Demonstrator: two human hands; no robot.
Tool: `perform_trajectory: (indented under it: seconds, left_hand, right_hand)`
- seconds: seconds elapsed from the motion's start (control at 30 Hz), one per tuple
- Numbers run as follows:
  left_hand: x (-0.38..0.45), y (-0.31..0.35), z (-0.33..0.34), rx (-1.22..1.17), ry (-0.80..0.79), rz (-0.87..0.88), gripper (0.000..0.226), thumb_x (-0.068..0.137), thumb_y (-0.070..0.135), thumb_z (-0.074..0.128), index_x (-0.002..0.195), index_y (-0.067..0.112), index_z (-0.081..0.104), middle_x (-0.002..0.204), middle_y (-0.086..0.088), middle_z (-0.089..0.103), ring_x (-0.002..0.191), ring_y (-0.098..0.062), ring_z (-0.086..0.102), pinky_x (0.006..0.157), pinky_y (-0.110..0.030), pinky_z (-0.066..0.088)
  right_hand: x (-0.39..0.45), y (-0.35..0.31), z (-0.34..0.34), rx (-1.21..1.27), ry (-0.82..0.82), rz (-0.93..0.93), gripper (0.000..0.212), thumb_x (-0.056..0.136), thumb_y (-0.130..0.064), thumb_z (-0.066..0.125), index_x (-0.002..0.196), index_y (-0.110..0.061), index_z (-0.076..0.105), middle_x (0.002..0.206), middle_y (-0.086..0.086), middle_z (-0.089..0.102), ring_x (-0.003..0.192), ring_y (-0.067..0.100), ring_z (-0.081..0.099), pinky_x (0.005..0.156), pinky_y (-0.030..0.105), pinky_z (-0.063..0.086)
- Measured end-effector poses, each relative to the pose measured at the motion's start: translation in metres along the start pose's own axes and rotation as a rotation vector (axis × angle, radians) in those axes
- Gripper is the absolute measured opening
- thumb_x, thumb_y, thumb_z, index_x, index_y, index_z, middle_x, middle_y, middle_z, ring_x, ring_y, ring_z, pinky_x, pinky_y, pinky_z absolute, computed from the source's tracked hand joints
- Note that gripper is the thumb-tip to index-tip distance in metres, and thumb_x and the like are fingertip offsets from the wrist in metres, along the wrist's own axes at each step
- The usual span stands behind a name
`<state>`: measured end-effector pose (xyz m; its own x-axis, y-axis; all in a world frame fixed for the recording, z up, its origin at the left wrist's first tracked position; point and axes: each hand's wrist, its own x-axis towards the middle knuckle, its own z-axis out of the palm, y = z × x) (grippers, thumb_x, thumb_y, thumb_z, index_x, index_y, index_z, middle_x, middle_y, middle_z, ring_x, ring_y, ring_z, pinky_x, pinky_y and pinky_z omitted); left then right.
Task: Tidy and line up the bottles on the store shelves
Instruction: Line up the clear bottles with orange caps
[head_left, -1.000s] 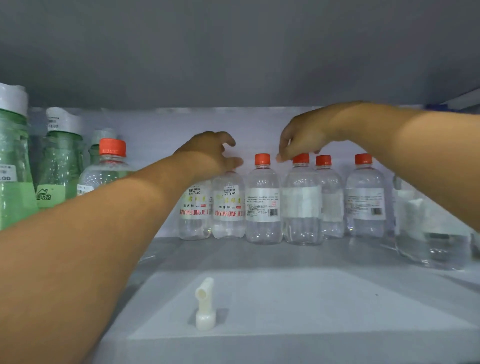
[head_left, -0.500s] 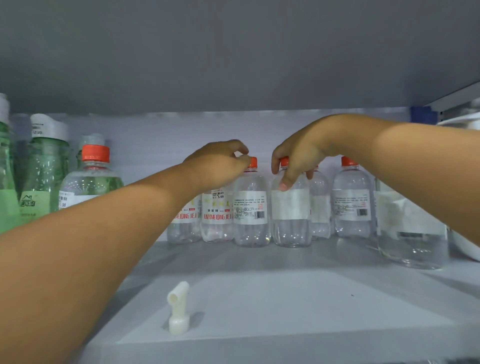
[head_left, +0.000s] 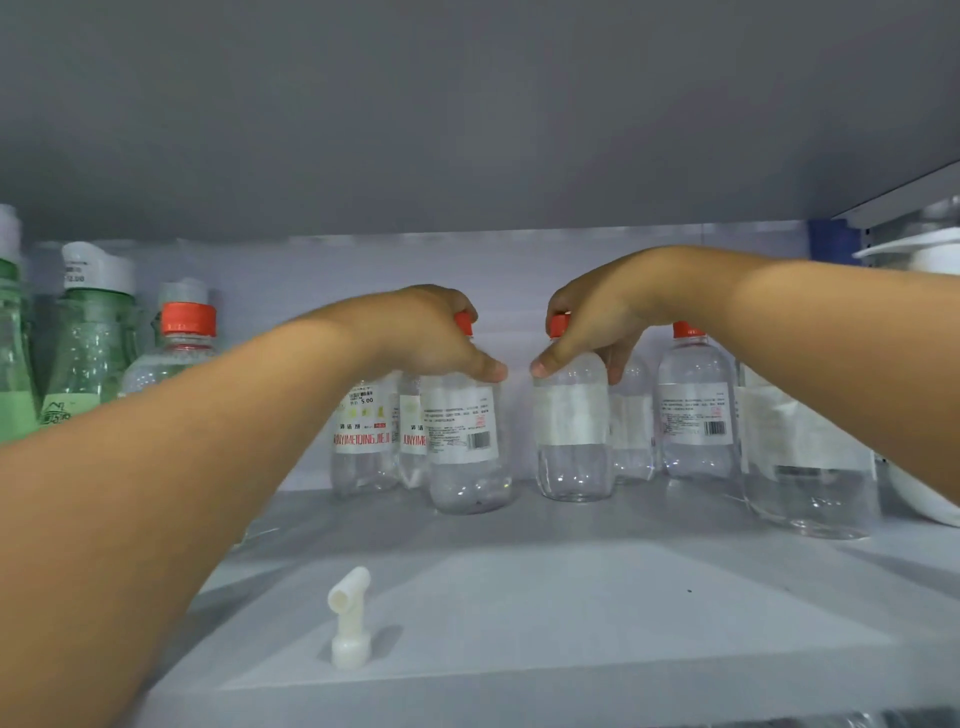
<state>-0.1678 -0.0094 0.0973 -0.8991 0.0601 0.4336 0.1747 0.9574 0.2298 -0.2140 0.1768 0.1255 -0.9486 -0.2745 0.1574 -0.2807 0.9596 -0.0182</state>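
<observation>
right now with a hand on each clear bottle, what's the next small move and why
Probably draw both bottles forward together. The left hand grips the barcode-label bottle by its orange-capped top, the right hand the blank-label bottle. Both stand upright ahead of the back row, with bare shelf in front apart from a small white nozzle.

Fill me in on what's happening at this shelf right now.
A person is tidying small clear bottles with red caps on a grey shelf. The left hand grips the top of one bottle, and the right hand grips the top of the bottle next to it. Both stand a little forward of the others in the back row, with a gap between them. Green bottles stand at the far left, and a small white plastic spout sits alone near the front edge.
</observation>
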Motion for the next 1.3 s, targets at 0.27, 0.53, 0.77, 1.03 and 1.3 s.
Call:
perform_trajectory:
  seconds: [0.27,0.53,0.77,1.03,1.3]
  left_hand:
    - [-0.003,-0.018,-0.006,-0.423,-0.207,0.024,0.042,0.089,0.015,0.070,0.126,0.032,0.059,0.131,-0.001,0.063,0.117,-0.019,0.064,0.102,-0.036,0.054]
    - [0.002,-0.012,-0.002,-0.044,0.019,0.082,0.056,0.078,0.070,0.070,0.125,0.043,0.057,0.117,0.012,0.059,0.084,-0.019,0.071,0.078,-0.029,0.056]
    - [-0.004,-0.017,-0.015,-0.182,-0.150,0.066,0.043,0.086,0.049,0.074,0.125,0.053,0.056,0.120,0.017,0.058,0.093,-0.015,0.069,0.067,-0.027,0.045]
    - [-0.001,-0.020,-0.004,-0.263,-0.008,0.059,0.037,0.082,0.060,0.073,0.106,0.035,0.063,0.105,0.006,0.066,0.090,-0.017,0.071,0.078,-0.032,0.062]
    - [-0.001,-0.029,-0.021,-0.345,0.018,-0.060,0.034,0.079,0.039,0.086,0.102,0.018,0.074,0.094,-0.001,0.080,0.085,-0.024,0.078,0.091,-0.044,0.061]
  right_hand:
    - [0.007,0.000,-0.003,0.117,-0.020,-0.053,0.055,0.092,-0.037,0.075,0.138,-0.020,0.050,0.102,0.000,0.056,0.091,0.027,0.076,0.096,0.038,0.053]
    - [0.020,-0.005,0.004,-0.052,-0.080,-0.089,0.082,0.081,-0.042,0.083,0.146,-0.036,0.033,0.135,0.003,0.053,0.098,0.020,0.072,0.100,0.043,0.052]
    - [0.031,-0.014,0.012,-0.086,-0.027,-0.090,0.079,0.084,-0.020,0.082,0.145,-0.032,0.033,0.104,-0.008,0.049,0.085,0.012,0.065,0.086,0.039,0.056]
    - [0.037,-0.014,0.012,0.080,0.102,0.004,0.061,0.095,-0.064,0.053,0.125,-0.011,0.059,0.105,0.003,0.071,0.077,0.017,0.078,0.091,0.034,0.055]
    - [0.053,-0.013,0.023,0.339,0.188,-0.078,0.036,0.098,-0.029,0.062,0.116,0.002,0.066,0.093,0.015,0.069,0.082,0.027,0.071,0.088,0.040,0.060]
